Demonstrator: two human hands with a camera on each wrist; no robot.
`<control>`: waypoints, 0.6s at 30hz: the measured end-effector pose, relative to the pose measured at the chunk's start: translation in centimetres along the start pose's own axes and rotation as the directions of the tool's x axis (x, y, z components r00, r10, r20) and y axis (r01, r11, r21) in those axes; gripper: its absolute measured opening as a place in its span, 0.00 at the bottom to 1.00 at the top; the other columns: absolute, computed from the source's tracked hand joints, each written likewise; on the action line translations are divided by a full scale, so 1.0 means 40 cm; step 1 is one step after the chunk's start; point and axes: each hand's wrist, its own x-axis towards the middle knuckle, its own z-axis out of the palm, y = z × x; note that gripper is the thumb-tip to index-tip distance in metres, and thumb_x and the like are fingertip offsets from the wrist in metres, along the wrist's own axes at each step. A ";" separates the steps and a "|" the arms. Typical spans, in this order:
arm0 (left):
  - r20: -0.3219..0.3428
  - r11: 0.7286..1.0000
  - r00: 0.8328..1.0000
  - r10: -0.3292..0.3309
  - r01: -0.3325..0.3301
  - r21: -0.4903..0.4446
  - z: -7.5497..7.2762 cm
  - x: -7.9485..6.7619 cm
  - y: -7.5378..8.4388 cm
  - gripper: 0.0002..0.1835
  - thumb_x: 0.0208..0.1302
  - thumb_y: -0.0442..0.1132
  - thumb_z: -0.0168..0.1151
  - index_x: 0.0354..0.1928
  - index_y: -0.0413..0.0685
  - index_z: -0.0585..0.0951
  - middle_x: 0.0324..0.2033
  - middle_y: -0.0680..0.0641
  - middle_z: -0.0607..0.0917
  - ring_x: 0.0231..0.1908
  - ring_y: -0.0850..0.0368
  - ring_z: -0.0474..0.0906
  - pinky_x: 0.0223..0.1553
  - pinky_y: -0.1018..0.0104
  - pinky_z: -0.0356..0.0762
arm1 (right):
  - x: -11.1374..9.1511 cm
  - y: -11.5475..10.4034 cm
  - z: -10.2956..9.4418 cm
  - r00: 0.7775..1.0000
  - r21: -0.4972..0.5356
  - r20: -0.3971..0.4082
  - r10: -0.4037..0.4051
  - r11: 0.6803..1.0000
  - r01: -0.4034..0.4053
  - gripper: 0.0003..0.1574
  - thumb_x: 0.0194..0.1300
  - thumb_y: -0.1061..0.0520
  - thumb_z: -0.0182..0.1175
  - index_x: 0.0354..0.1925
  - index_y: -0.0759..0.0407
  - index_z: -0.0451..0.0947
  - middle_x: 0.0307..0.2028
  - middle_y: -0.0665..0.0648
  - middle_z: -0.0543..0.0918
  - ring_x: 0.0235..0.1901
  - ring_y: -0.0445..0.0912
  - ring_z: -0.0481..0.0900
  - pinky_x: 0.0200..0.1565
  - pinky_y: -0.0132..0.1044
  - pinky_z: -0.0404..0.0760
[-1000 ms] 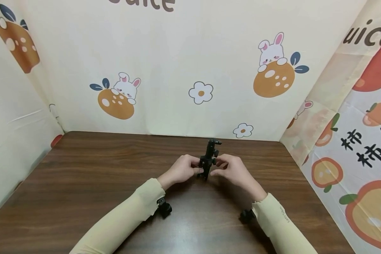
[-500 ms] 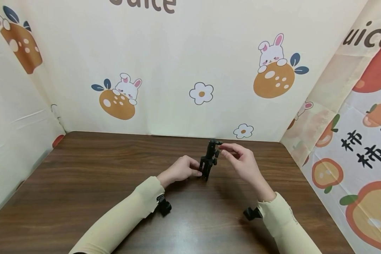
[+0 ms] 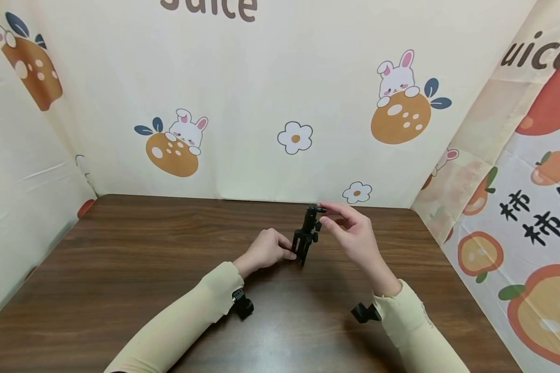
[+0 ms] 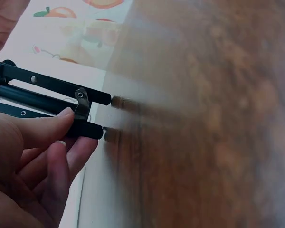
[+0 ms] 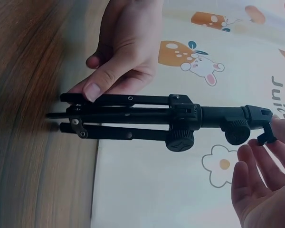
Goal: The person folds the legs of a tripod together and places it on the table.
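Note:
A small black tripod (image 3: 303, 235) stands nearly upright on the table, its legs folded in along the centre column. My left hand (image 3: 265, 252) pinches one leg low down, with the thumb (image 4: 61, 122) on top in the left wrist view. At the tripod's top, the fingers of my right hand (image 3: 354, 233) pinch the small head (image 5: 263, 135). Two knobs, a lower one (image 5: 179, 138) and an upper one (image 5: 237, 132), stick out from the column. The leg tips (image 4: 102, 98) are right at the tabletop in the left wrist view.
The brown wood-grain table (image 3: 158, 233) meets a cream cloth backdrop (image 3: 242, 93) printed with rabbits, fruit and flowers. More printed cloth (image 3: 536, 217) hangs along the right side, and a pale cloth (image 3: 28, 197) along the left. Black wrist cameras (image 3: 243, 305) hang below both sleeves.
My right hand has risen from beside the tripod's middle to its head, and its fingers have closed in there. The left hand has stayed low on the legs; the tripod stands in the same spot.

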 end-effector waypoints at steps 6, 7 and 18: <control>-0.025 0.997 1.000 0.013 -0.011 0.082 -0.010 -0.011 -0.003 0.05 0.54 0.42 0.76 0.34 0.55 0.92 0.33 0.59 0.89 0.42 0.61 0.82 0.46 0.61 0.78 | -0.013 0.005 -0.015 0.998 -0.008 -0.021 0.063 0.998 -0.063 0.20 0.67 0.66 0.63 0.57 0.63 0.81 0.48 0.63 0.83 0.41 0.44 0.83 0.42 0.31 0.81; -0.029 0.995 0.999 0.013 -0.011 0.097 -0.013 -0.014 -0.003 0.05 0.55 0.42 0.76 0.35 0.55 0.92 0.33 0.60 0.89 0.42 0.61 0.83 0.46 0.61 0.78 | -0.016 0.005 -0.019 0.997 -0.012 -0.026 0.074 0.997 -0.074 0.19 0.68 0.65 0.64 0.57 0.62 0.81 0.48 0.63 0.84 0.41 0.44 0.84 0.42 0.31 0.81; -0.099 0.962 0.992 0.081 -0.052 0.267 -0.063 -0.051 0.000 0.04 0.56 0.44 0.76 0.34 0.57 0.91 0.29 0.63 0.88 0.31 0.68 0.81 0.35 0.65 0.78 | -0.036 0.040 -0.052 0.989 -0.031 -0.070 0.131 0.991 -0.133 0.15 0.65 0.63 0.67 0.50 0.63 0.84 0.38 0.61 0.87 0.36 0.47 0.85 0.38 0.30 0.80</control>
